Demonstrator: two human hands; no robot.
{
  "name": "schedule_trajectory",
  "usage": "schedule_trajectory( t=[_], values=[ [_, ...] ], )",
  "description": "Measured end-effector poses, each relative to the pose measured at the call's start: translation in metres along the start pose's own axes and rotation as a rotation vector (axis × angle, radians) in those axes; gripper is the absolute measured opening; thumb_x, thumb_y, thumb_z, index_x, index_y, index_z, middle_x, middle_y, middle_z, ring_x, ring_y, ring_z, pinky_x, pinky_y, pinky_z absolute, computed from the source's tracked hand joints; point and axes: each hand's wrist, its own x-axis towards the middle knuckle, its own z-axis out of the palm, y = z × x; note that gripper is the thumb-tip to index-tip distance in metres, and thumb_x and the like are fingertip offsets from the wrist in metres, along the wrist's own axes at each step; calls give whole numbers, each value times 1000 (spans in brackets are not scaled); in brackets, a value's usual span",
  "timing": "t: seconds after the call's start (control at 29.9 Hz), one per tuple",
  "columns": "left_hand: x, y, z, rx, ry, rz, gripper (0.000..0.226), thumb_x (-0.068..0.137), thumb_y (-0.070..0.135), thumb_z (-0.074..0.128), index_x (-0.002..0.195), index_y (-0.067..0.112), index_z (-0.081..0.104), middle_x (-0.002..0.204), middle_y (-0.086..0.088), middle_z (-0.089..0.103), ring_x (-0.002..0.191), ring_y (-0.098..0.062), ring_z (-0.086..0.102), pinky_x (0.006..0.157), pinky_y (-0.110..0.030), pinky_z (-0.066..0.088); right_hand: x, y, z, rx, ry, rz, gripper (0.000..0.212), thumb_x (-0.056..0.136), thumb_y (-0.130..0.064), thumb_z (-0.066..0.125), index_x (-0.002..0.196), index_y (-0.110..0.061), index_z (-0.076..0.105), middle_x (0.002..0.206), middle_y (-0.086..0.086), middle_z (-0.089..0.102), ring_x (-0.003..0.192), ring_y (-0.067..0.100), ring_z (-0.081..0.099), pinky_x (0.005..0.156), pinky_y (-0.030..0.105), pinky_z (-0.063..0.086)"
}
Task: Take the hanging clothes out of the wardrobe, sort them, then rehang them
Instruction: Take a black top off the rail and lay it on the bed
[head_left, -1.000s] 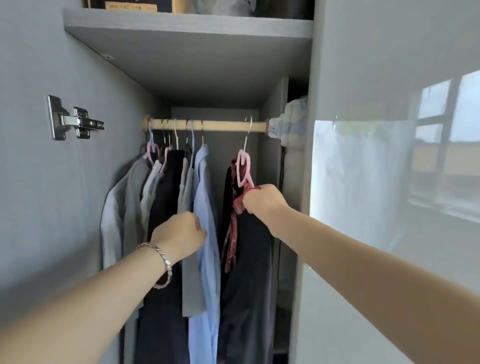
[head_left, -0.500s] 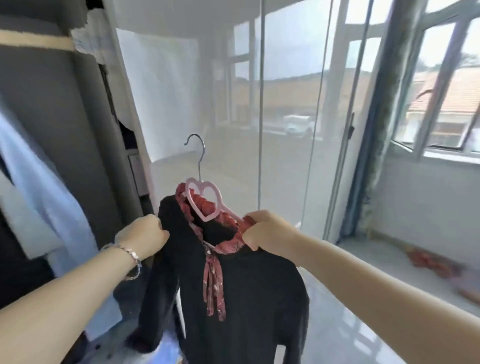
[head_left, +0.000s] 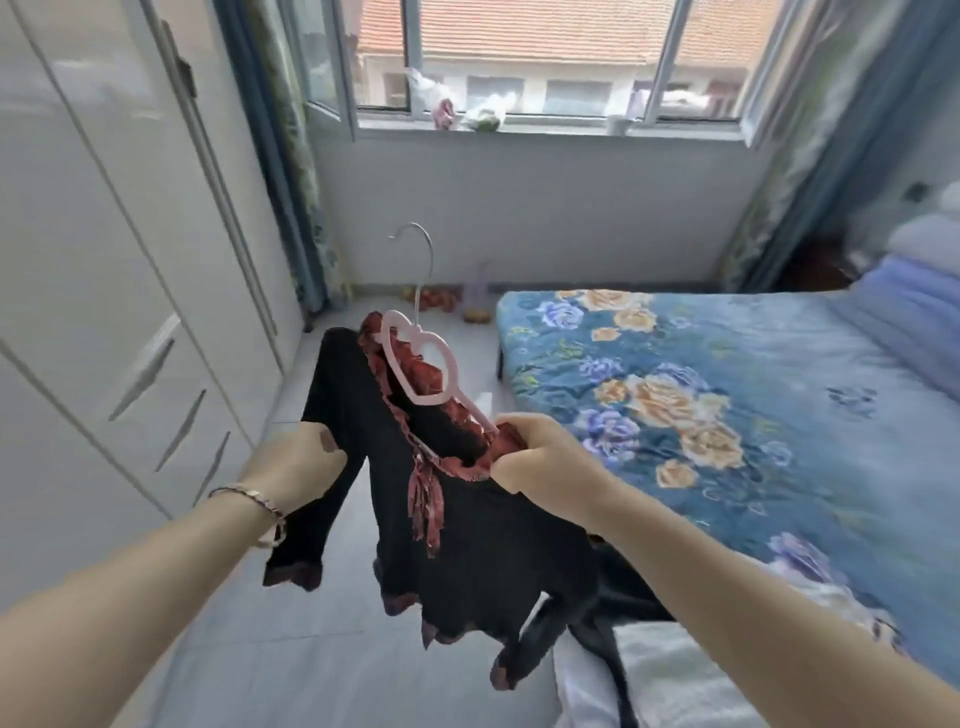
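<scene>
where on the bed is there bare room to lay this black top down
The floral bedspread lies bare across its wide middle, from the foot edge by the window to the folded blankets on the right. The near corner is crowded: a dark garment and a white cloth lie there.

Head view, looking down (wide-angle), close over both hands

We see our left forearm (head_left: 130, 582) and right forearm (head_left: 727, 587) bare to the frame's edge, a thin silvery chain bracelet (head_left: 248, 495) with a few dark beads round the left wrist, and a small tan plaster (head_left: 328, 441) on the back of the left grip (head_left: 298, 462).
</scene>
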Motion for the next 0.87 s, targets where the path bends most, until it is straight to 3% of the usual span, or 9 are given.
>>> schedule_trajectory(
  t=[0.17, 0.33, 0.47, 0.57, 0.64, 0.7, 0.8, 0.87],
  values=[
    [-6, 108, 87, 50, -143, 177, 17, 83, 15, 48, 82, 7, 62, 77, -10, 72, 73, -27, 69, 75, -36, 53, -87, 73, -79, 168, 234, 133, 13, 48, -8, 41, 60, -10, 38, 51, -1, 32, 45, 12, 30, 47, 20, 24],
    [-35, 217, 177, 52, -292, 360, 19, 84, 12, 50, 68, 9, 60, 75, -13, 72, 74, -28, 70, 75, -36, 55, -169, 171, -157, 221, 499, 296, 25, 46, -8, 43, 70, -3, 48, 59, 8, 36, 56, 18, 32, 53, 25, 24],
    [-70, 283, 244, 186, -405, 502, 14, 87, 18, 49, 76, 15, 58, 80, -5, 61, 81, -25, 62, 65, -25, 42, -218, 273, -210, 187, 624, 407, 28, 51, -9, 46, 74, -20, 58, 44, -16, 50, 44, -1, 43, 43, 8, 29],
    [-85, 314, 287, 237, -462, 528, 15, 86, 19, 46, 74, 21, 55, 83, -1, 64, 81, -22, 62, 67, -26, 46, -242, 367, -238, 127, 635, 542, 22, 75, -10, 65, 91, -23, 59, 73, -7, 63, 70, 11, 55, 53, 8, 38],
    [-89, 328, 312, 207, -490, 497, 17, 84, 19, 46, 71, 22, 56, 81, 0, 67, 81, -21, 66, 74, -32, 54, -252, 428, -251, 74, 696, 665, 14, 87, -18, 65, 98, -10, 64, 88, 7, 66, 82, 21, 58, 67, 22, 43],
    [-90, 337, 337, 199, -504, 458, 17, 84, 19, 46, 74, 19, 59, 79, 0, 68, 78, -21, 67, 75, -33, 55, -258, 484, -263, -10, 729, 771, 30, 94, -22, 53, 87, 5, 64, 85, 20, 62, 85, 33, 59, 71, 36, 40],
    [-84, 344, 365, 243, -522, 425, 16, 84, 18, 46, 75, 16, 60, 79, -1, 68, 77, -22, 67, 70, -30, 52, -261, 539, -280, -125, 787, 867, 39, 96, -17, 48, 58, -16, 46, 74, 12, 49, 80, 32, 52, 66, 35, 30],
    [-74, 349, 381, 250, -525, 394, 16, 83, 17, 46, 75, 14, 60, 79, -4, 69, 76, -24, 67, 71, -31, 53, -259, 565, -289, -190, 830, 949, 32, 97, -20, 47, 66, -14, 52, 85, 14, 49, 89, 35, 53, 69, 35, 32]
  ],
)
